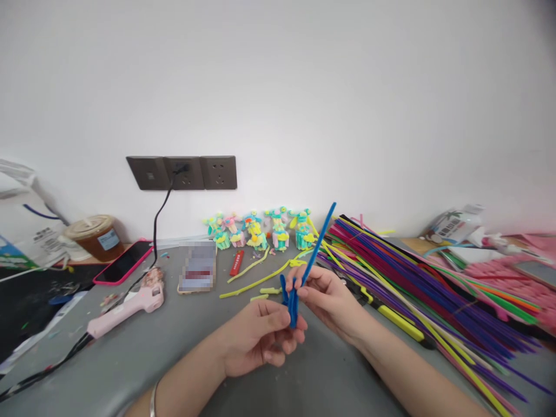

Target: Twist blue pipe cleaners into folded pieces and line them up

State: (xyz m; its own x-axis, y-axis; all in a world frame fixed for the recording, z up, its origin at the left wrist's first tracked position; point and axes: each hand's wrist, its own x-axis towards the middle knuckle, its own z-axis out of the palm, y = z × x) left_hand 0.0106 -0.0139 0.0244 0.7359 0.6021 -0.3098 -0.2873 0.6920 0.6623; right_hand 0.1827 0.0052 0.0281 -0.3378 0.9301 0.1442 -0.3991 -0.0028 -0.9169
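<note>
Blue pipe cleaner (311, 263), partly folded

This place is looking like a small craft workspace: bundled pipe cleaners (417, 284) are lying right of the fingers (278, 319), a glue gun (125, 311) is resting to their left, and small fuzzy figures (255, 233) are standing beyond them. A grey worktop (174, 339) is spreading beneath, and behind, a white wall (304, 104) is carrying power sockets (218, 172).

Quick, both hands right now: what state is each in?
Left hand: closed, pinching the folded blue pipe cleaner low down.
Right hand: closed, pinching it higher up.
</note>
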